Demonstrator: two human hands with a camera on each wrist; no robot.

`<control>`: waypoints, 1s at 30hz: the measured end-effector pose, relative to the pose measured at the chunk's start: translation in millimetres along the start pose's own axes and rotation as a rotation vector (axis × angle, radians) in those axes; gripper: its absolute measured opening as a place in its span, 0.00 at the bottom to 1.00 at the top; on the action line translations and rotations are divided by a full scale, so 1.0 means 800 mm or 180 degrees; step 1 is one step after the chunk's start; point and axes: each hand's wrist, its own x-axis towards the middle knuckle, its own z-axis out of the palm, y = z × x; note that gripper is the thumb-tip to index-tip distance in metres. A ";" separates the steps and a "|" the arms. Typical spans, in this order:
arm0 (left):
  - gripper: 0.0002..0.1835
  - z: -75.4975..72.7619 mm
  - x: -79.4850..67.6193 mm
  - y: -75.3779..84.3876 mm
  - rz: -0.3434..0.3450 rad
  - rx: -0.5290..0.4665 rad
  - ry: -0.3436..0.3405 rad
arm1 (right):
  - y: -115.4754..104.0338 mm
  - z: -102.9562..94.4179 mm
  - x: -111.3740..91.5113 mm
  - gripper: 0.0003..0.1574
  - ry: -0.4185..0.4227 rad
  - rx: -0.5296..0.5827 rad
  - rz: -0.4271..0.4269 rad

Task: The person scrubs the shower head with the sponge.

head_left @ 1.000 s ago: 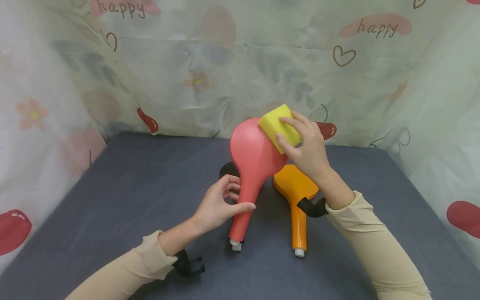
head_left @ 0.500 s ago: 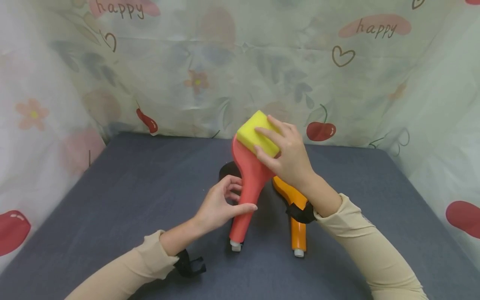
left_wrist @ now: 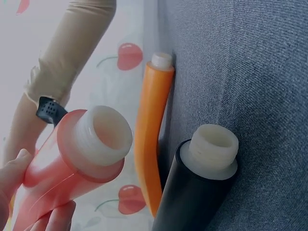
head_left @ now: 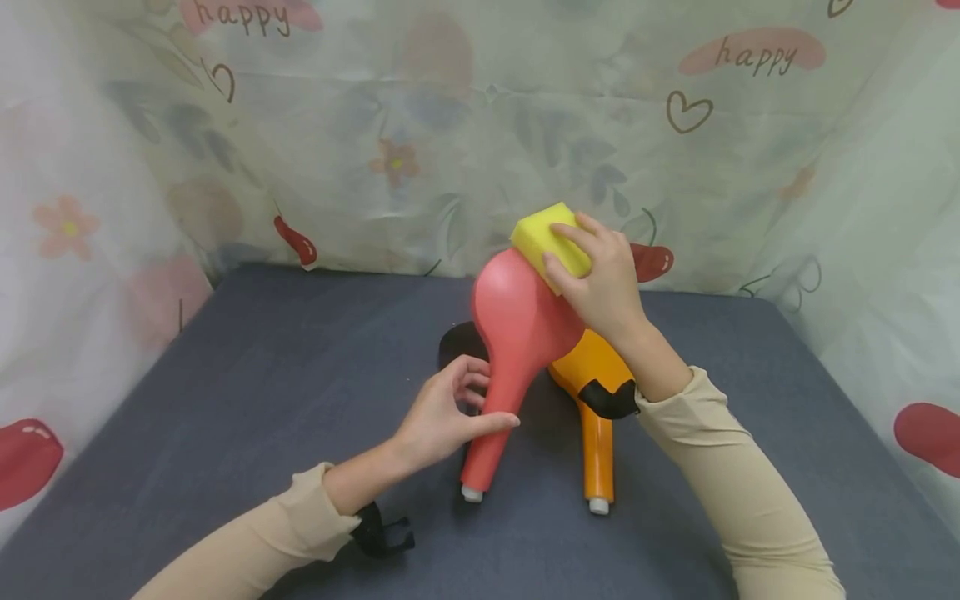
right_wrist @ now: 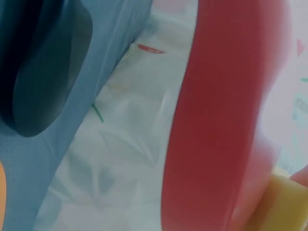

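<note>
My left hand (head_left: 442,412) grips the handle of a coral-red shower head (head_left: 510,333), thumb across the front and fingers behind. Its round head tilts up and to the right, above the table. My right hand (head_left: 607,279) pinches a yellow sponge (head_left: 553,246) at the upper right of that round head. In the left wrist view, the red handle ends in a white threaded connector (left_wrist: 103,134). The right wrist view has the red head's side close up, with a corner of the sponge (right_wrist: 281,204) against it.
An orange shower head (head_left: 597,454) lies on the dark grey table (head_left: 300,358), partly under my right wrist. Behind the red one lies a black shower head (left_wrist: 197,197), mostly hidden in the head view. A floral curtain (head_left: 480,125) hangs around the table.
The sponge went left and down across the red face, then back up to the right with my right hand. The red shower head has shifted slightly right in my left hand.
</note>
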 end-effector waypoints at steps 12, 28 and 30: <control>0.28 0.000 0.002 0.004 0.0005 0.0022 0.0043 | -0.044 0.017 -0.026 0.23 -0.0254 -0.0026 -0.0829; 0.28 -0.001 0.001 0.005 -0.0031 -0.0040 0.0067 | -0.015 -0.001 -0.015 0.24 -0.0151 -0.0085 -0.0485; 0.28 -0.001 0.001 0.005 -0.0042 -0.0042 0.0066 | -0.011 -0.002 -0.014 0.24 -0.0100 -0.0054 -0.0390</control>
